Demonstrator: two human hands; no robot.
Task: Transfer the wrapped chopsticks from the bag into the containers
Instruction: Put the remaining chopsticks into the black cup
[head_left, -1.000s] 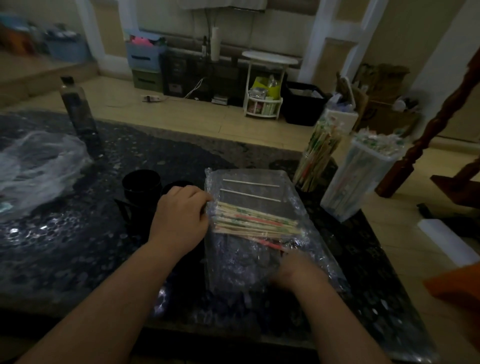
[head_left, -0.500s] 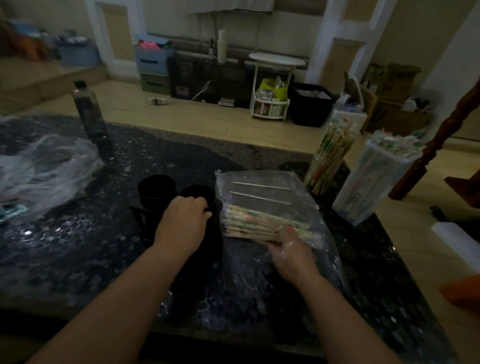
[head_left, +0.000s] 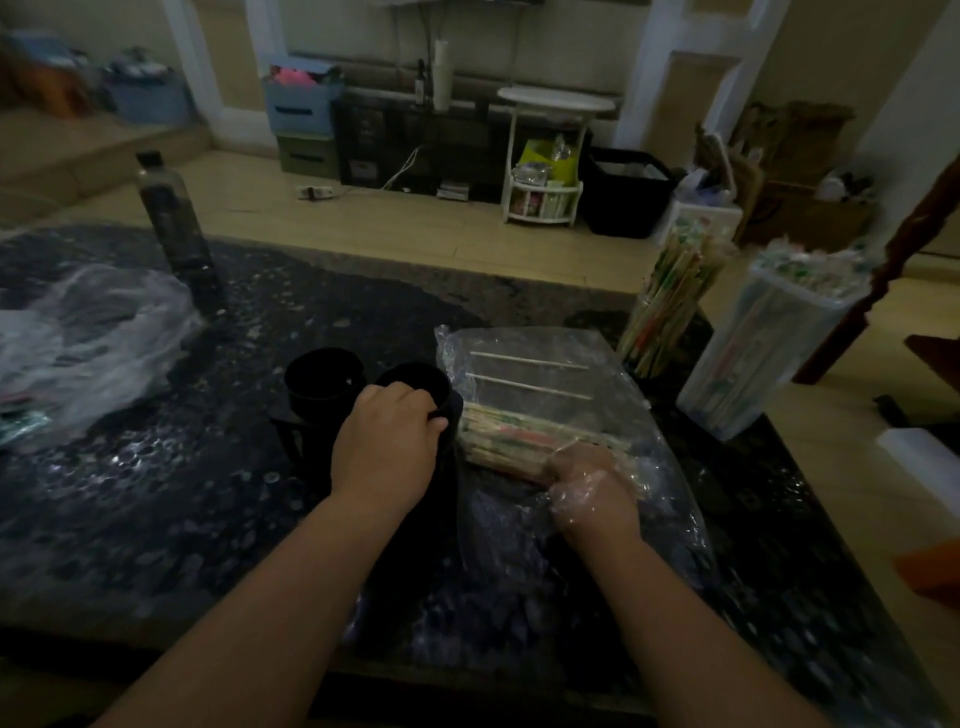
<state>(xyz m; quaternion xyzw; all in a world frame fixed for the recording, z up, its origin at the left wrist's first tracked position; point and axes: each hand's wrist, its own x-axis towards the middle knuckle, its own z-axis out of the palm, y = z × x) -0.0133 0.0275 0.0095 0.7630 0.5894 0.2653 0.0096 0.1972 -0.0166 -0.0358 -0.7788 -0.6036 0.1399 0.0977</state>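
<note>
A clear plastic bag (head_left: 566, 358) lies flat on the dark table, with a stack of wrapped chopsticks (head_left: 509, 434) and two loose sticks inside. My right hand (head_left: 592, 491) is inside the bag, seen through the plastic, its fingers curled round the near end of the stack. My left hand (head_left: 387, 449) grips the rim of a black cup-shaped container (head_left: 415, 382). A second black container (head_left: 322, 382) stands just left of it.
A glass holder full of chopsticks (head_left: 667, 306) and a tall clear container of wrapped ones (head_left: 769, 343) stand at the right. A dark bottle (head_left: 169, 218) and crumpled clear plastic (head_left: 88, 332) are at the left. The table's edge (head_left: 467, 675) runs near me.
My left hand moved off the bag's left edge onto the black container's rim. My right hand slid further into the bag and closed on the chopstick stack.
</note>
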